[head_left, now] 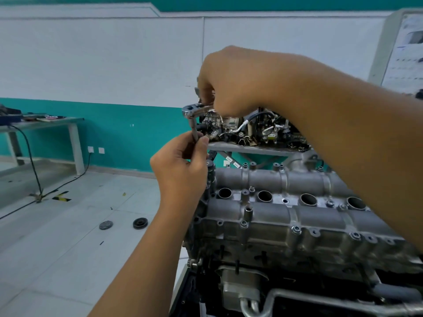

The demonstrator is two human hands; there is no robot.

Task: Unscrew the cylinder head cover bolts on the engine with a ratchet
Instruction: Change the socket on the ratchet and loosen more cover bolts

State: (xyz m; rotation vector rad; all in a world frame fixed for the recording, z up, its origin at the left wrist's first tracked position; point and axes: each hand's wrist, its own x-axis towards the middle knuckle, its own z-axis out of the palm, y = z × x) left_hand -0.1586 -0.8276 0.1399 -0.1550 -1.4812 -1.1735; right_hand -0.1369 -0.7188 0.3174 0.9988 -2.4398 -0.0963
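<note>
Bolts (296, 229) along the near edge of the cylinder head cover (286, 213) are still sitting in their places, and more are standing on the far edge, so I judge most of the unscrewing is still waiting. Some near holes are looking empty, but I cannot tell if bolts were there. Above the left end of the engine (251, 266), the left hand (180, 165) is pinching the extension bar (194, 131) with curled fingers. Farther up, the right hand (231, 85) is gripping the ratchet (194, 109) handle, fingers curled round it. The socket end is hiding behind the left hand, so whether it is sitting on a bolt I cannot tell
</note>
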